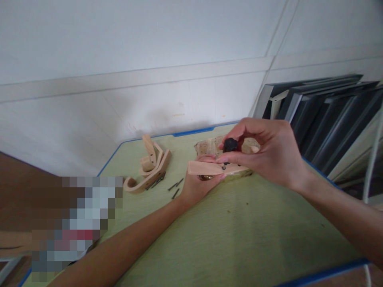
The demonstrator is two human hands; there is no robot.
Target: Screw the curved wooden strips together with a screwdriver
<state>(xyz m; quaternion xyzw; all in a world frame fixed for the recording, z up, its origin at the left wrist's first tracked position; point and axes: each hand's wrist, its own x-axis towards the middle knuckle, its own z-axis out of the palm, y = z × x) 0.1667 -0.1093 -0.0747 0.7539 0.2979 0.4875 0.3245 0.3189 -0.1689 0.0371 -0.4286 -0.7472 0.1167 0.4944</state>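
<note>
My left hand is wrapped round a flat, pale wooden piece from below, with its fingers behind it. Holes show along the wood's face. Between thumb and fingers, my right hand pinches a black knob just over one of those holes. Part of a shiny, gold-coloured object shows under the wood by my left palm; its kind is unclear. Behind both hands lies a crinkled clear plastic bag, partly hidden by them.
Curved wooden pieces rest on the green table at the left, beside several dark screws. A blurred-out patch covers the table's left edge. Dark panels lean against the wall at right.
</note>
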